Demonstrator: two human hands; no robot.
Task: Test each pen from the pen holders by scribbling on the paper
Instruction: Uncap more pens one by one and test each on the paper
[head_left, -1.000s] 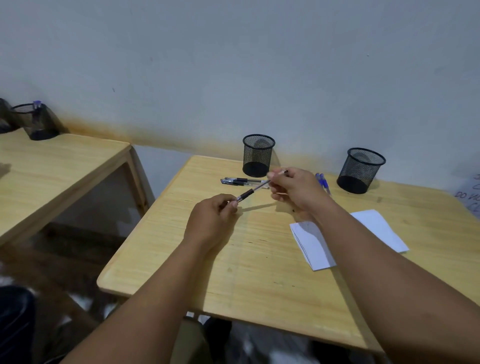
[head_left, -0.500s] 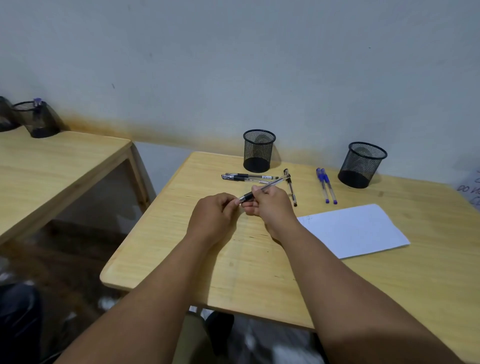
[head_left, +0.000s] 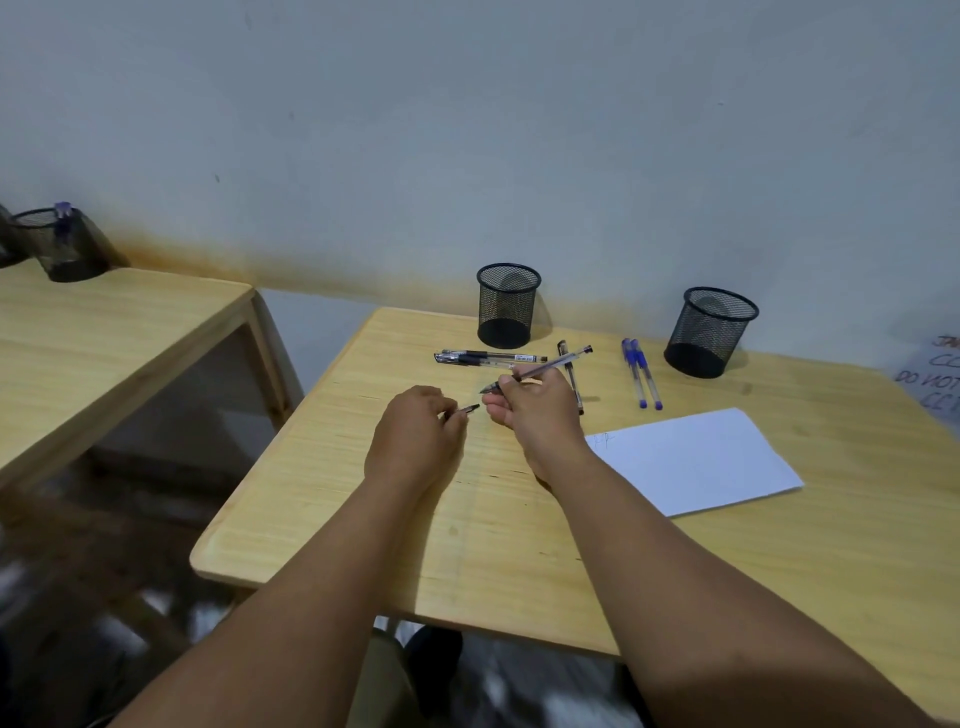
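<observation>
While apart: L hand (head_left: 415, 436) w/ cap (head_left: 467, 410), R hand (head_left: 535, 410) w/ pen (head_left: 550, 364)

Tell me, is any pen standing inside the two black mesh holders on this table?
No, both black mesh holders show only empty interiors.

Two black wire-mesh pen holders (head_left: 508, 304) (head_left: 710, 331) are showing a fine grid pattern on the pale yellow wooden table (head_left: 519, 519). The two blue-capped pens (head_left: 641, 372) are lying beside white paper (head_left: 691, 460); the clear-barrelled pens (head_left: 488, 357) are carrying black grips.
</observation>
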